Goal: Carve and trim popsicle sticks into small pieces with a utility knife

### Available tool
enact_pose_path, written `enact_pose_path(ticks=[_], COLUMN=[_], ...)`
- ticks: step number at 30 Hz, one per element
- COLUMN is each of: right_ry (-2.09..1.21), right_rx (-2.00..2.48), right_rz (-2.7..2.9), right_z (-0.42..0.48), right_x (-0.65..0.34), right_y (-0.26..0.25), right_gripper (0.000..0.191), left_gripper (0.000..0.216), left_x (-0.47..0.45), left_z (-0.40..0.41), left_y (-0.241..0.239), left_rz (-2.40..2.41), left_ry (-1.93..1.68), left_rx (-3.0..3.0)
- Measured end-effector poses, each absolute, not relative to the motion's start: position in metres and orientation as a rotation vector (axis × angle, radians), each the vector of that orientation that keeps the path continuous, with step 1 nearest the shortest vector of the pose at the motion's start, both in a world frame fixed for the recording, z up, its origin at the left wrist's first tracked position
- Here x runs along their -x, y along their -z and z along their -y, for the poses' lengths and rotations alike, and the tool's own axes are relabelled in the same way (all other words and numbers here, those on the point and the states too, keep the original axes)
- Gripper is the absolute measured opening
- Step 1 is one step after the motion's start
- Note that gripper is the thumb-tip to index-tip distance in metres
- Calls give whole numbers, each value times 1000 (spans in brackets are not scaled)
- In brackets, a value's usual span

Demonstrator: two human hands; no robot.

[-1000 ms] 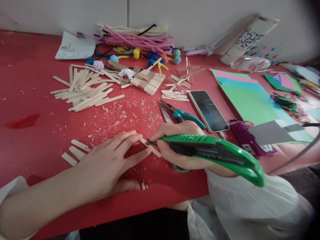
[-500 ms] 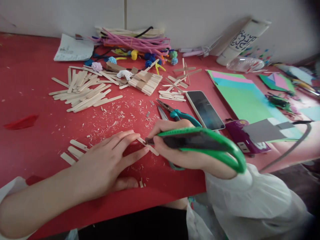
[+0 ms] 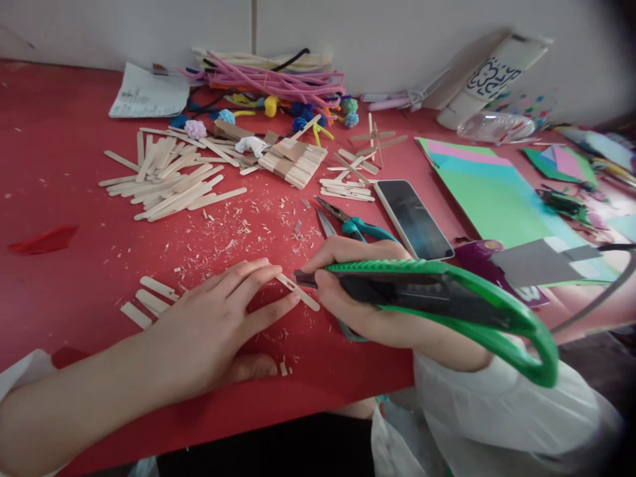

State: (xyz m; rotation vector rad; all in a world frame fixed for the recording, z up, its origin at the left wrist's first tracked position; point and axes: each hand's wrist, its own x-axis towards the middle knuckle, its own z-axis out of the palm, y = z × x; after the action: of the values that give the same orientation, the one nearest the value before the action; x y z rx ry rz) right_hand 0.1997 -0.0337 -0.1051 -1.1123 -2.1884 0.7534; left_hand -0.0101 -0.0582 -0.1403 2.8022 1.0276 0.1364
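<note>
Green and black: one utility knife [image 3: 447,295], gripped in the right hand [image 3: 360,285], its body pinched between thumb and closed fingers. Its long axis is laid diagonally; the blade end is pointed left and slightly away from the person, the looped rear end right and toward the person. Whether wood is touched by the tip cannot be told.

Pale wood: one craft stick [image 3: 306,299], placed on the red table [image 3: 59,165] just beside the blade end. Its long axis is slanted from far left to near right; the rounded near end is pointed at the lower right, the far end hidden beneath fingers. A narrow slot is seen along its middle. It is held down by fingertips of the left hand [image 3: 213,324], whose fingers are extended and spread, closed around nothing; the thumb is rested on the table.

Short stick pieces [image 3: 152,303], several, laid beside the left forearm. Wood shavings [image 3: 238,232], scattered beyond the left hand. Loose sticks [image 3: 169,185], heaped farther back; a paper-banded stick bundle [image 3: 293,162] is set to their right. Teal-handled pliers [image 3: 355,226], placed beyond the right hand, near a phone [image 3: 415,220]. Coloured paper sheets [image 3: 481,189], stacked at right. Pink pipe cleaners [image 3: 278,83], piled by the wall.
</note>
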Motion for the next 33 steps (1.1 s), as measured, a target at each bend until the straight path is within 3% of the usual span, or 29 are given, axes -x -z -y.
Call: enact_pose_path(ticks=[10, 20, 33], right_ry=[-675, -1051, -844], right_rx=[1029, 1250, 1183], right_rz=[2362, 1998, 2062], right_z=[32, 33, 34], right_x=[-205, -192, -196], right_y=[112, 103, 105], right_gripper=[8, 11, 11], left_gripper=[61, 59, 60], left_x=[10, 12, 12], left_z=[60, 59, 58], left_y=[144, 145, 146], left_rz=[-1047, -992, -990], left_ry=[-163, -239, -232], left_rx=[-2798, -2863, -2852])
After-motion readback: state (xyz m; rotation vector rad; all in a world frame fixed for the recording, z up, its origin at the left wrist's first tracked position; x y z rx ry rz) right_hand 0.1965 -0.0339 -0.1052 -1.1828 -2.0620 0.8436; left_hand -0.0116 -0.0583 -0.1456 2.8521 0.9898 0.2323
